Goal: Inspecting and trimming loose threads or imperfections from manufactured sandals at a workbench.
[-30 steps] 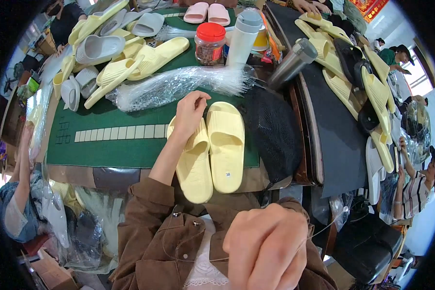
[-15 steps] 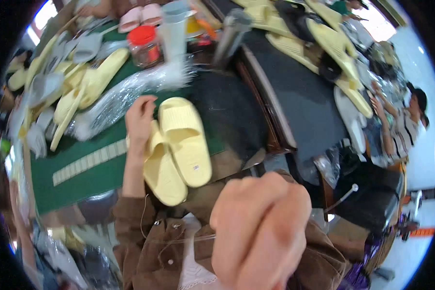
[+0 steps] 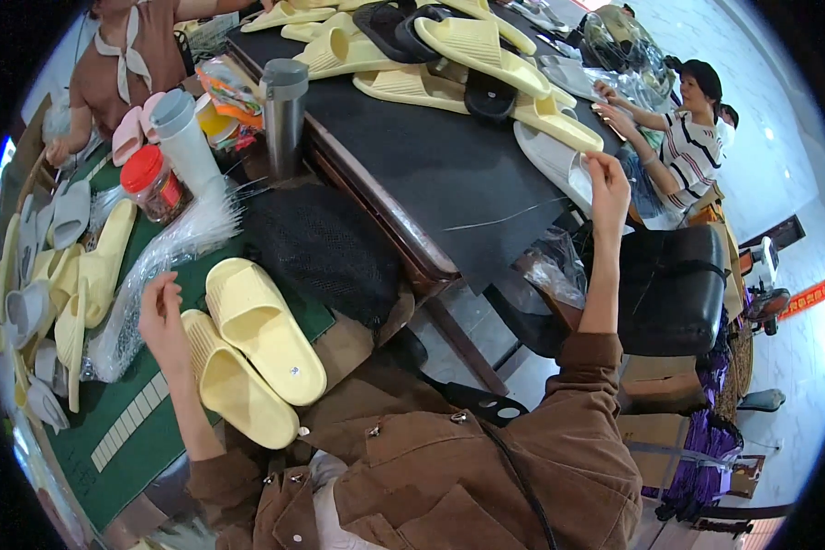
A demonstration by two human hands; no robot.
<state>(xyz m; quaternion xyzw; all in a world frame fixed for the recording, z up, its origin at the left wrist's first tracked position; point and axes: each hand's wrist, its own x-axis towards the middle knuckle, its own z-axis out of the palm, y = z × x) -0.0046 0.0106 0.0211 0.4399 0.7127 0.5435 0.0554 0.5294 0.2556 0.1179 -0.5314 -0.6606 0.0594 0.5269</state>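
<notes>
A pair of pale yellow slippers [image 3: 266, 335] lies at the green table's near edge, soles down and side by side, the right one overlapping the left. Just left of their toes is my left hand [image 3: 163, 316], its fingers curled together; whatever they hold is too small to make out. My right hand [image 3: 609, 194] is raised far to the right, over the edge of the black table, thumb and fingertips pinched. A thin, pale strand [image 3: 504, 215] runs toward it across the black surface, but I cannot tell whether the fingers hold it.
Left of the slippers lie a bundle of clear plastic strands [image 3: 160, 261] and a strip of white labels [image 3: 130, 422]. A red-lidded jar [image 3: 154, 183], steel tumbler [image 3: 285, 115] and black mesh bag [image 3: 325, 247] stand beyond. More slippers [image 3: 477, 50] cover the black table; a co-worker [image 3: 683, 147] sits there.
My right hand has swung from close in front of my chest out to the far right. The view has turned right, shifting the slippers and my left hand leftward in the picture.
</notes>
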